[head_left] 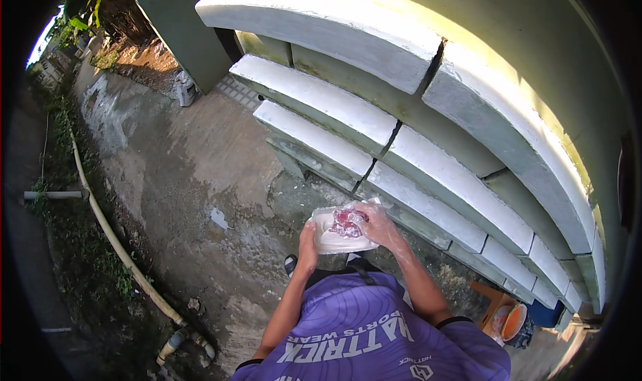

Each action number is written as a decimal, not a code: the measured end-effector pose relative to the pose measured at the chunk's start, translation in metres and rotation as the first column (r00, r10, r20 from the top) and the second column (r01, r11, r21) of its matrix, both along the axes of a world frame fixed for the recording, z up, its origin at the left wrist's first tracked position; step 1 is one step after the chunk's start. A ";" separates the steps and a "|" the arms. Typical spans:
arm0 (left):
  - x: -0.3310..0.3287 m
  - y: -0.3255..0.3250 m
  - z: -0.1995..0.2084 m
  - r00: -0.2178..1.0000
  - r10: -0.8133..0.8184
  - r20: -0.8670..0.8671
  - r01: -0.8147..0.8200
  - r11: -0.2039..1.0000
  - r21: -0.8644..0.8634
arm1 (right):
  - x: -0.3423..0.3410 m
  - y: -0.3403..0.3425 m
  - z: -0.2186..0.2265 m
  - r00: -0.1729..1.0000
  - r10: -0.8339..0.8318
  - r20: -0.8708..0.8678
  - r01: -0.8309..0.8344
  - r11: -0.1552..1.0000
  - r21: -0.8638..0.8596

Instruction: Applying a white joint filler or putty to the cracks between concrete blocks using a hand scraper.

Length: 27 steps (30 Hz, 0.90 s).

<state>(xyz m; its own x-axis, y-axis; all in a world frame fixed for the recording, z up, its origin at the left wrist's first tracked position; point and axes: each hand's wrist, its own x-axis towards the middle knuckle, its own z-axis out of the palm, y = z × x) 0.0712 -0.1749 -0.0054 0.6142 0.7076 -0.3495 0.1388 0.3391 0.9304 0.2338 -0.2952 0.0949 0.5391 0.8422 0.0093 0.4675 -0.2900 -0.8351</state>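
Note:
In front of my body I hold a shallow white tray (334, 247) with thick white paint-like stuff in it. My left hand (308, 242) is closed on the tray's left edge. My right hand (376, 224), smeared with white, is closed on a crumpled red rag (345, 224) over the tray. White patches cover the rag, which touches the tray's contents. The right fingertips are partly hidden by the rag.
Stepped concrete ledges (321, 137) with white tops line the wall on the right. A bucket with an orange inside (514, 322) stands at the lower right beside a cardboard piece (491, 304). Along the left runs a long pipe (114, 230); a sack (184, 88) stands farther off.

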 end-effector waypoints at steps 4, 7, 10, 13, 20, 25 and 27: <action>-0.016 0.009 0.016 0.991 -0.132 0.027 0.133 0.990 -0.050 | -0.001 -0.002 -0.032 0.987 -0.099 -0.126 0.109 0.991 0.080; -0.032 0.017 0.006 0.985 -0.171 0.029 0.172 0.984 -0.037 | -0.015 0.005 -0.018 0.928 -0.212 -0.307 0.252 0.963 0.097; -0.041 0.021 0.009 0.990 -0.137 -0.030 0.138 0.990 0.017 | -0.030 0.004 -0.030 0.844 -0.277 -0.459 0.394 0.901 0.182; -0.048 0.027 0.022 0.994 -0.089 -0.059 0.082 0.991 -0.110 | -0.049 0.000 -0.041 0.735 -0.328 -0.594 0.530 0.824 0.200; -0.086 0.067 -0.021 0.999 -0.024 -0.047 0.021 0.998 -0.063 | -0.101 -0.005 -0.058 0.269 -0.112 -0.957 0.775 0.615 0.146; -0.103 0.089 -0.036 0.995 -0.036 0.097 0.052 0.985 -0.164 | -0.111 -0.027 -0.092 0.112 -0.002 -0.994 0.892 0.441 0.100; -0.112 0.098 -0.043 0.995 -0.019 0.099 0.037 0.983 -0.179 | -0.107 -0.038 -0.110 0.071 0.069 -0.995 0.917 0.389 0.093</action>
<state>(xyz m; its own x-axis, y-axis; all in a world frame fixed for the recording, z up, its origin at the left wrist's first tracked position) -0.0408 -0.0769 -0.0488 0.6697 0.6205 -0.4080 0.0630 0.4999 0.8638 0.1264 -0.3335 -0.0149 0.8141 0.3564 -0.4586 -0.5610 0.6867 -0.4622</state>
